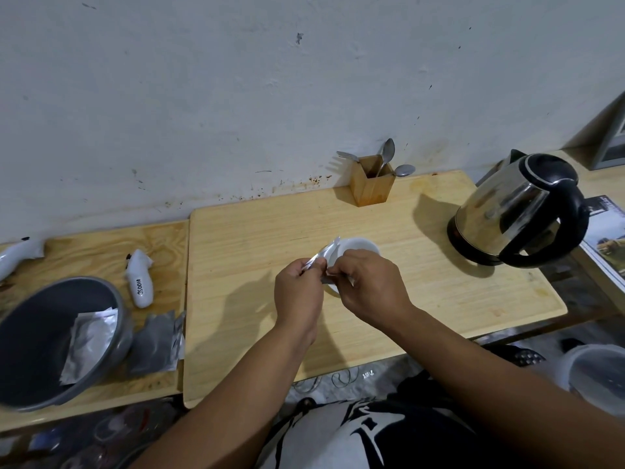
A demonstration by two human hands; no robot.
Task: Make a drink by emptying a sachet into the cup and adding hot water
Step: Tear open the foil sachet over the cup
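A white cup stands in the middle of the wooden table, partly hidden behind my hands. My left hand and my right hand both pinch a small silver sachet just in front of the cup and to its left. The sachet's upper end sticks up toward the cup's rim. A steel electric kettle with a black handle and lid sits on its base at the right of the table.
A wooden holder with spoons and a fork stands against the wall. On the left table are a grey bowl holding a silver sachet, more sachets beside it, and a white controller. A plastic container is at lower right.
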